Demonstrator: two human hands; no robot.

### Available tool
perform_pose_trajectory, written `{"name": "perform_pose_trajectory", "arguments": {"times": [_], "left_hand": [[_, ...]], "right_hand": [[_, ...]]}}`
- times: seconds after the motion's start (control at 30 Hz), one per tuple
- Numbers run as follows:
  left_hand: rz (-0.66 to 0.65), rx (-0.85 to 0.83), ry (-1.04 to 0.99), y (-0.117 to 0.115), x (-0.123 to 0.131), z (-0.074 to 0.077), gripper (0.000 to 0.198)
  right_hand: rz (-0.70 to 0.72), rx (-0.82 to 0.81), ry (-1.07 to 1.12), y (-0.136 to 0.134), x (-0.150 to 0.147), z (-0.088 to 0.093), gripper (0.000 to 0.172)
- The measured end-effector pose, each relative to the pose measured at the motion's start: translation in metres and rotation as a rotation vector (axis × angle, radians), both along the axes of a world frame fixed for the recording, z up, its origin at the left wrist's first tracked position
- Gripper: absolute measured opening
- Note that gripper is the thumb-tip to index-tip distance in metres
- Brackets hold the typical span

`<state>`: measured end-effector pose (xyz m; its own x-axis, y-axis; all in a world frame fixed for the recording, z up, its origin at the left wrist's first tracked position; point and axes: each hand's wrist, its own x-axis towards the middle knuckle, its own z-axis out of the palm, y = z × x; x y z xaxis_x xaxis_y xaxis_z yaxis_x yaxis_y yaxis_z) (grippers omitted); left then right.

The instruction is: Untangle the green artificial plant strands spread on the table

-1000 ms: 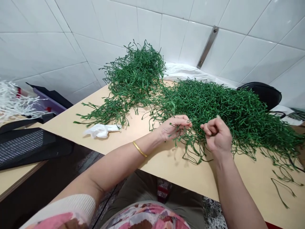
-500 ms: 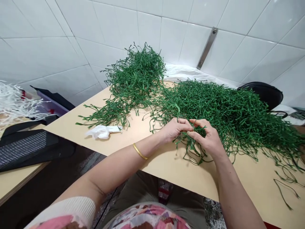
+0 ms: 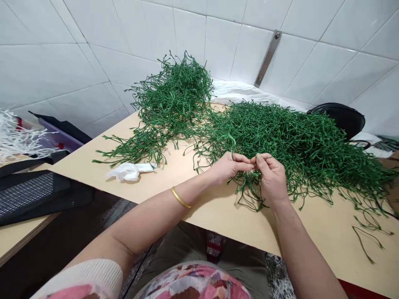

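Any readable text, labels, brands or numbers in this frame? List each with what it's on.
None readable. The wall tiles, metal bracket, white crumpled plastic, table and the green stems pinched by left hand and right hand bear no print.

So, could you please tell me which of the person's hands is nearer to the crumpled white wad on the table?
Left. The left hand pinches green stems to the right of the white wad; the right hand sits just beyond it, farther away.
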<state>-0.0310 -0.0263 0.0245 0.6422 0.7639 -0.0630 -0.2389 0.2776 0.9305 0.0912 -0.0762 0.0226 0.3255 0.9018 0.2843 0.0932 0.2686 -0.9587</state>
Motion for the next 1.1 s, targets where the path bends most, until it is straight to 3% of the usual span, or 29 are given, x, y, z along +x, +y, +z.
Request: {"name": "perform_pose_trajectory", "arguments": {"times": [0.17,0.33,0.47,0.53,0.6,0.7,0.83,0.97,1.1], "left_hand": [[-0.143,0.017,-0.064,0.006,-0.002,-0.003,0.007],[-0.257,-0.103,-0.191,0.011,0.002,-0.007,0.013],[-0.356,-0.227,-0.365,0.013,-0.005,-0.009,0.018],[-0.350,-0.260,-0.418,0.018,-0.010,-0.008,0.021],[-0.242,-0.256,-0.378,0.025,-0.013,-0.008,0.019],[-0.120,-0.262,-0.215,0.033,-0.011,-0.007,0.020],[-0.073,-0.203,-0.140,0.032,-0.008,-0.006,0.025],[-0.005,-0.108,-0.125,0.026,-0.010,-0.002,0.020],[0.009,-0.092,-0.119,0.021,-0.010,0.002,0.024]], "right_hand": [[0.114,-0.063,0.345,0.001,-0.007,0.004,0.027],[0.128,0.010,0.402,-0.003,-0.011,0.007,0.025],[0.142,0.092,0.470,-0.004,0.011,0.012,0.030],[0.065,0.187,0.478,-0.002,0.027,0.015,0.032],[-0.037,0.155,0.387,0.002,0.039,0.014,0.028],[-0.286,0.126,0.068,0.005,0.042,0.008,0.022],[-0.508,0.115,-0.390,0.004,0.036,-0.001,0.044],[-0.612,0.191,-0.627,-0.001,0.033,-0.001,0.039],[-0.548,0.267,-0.663,-0.005,0.026,0.004,0.030]]}}
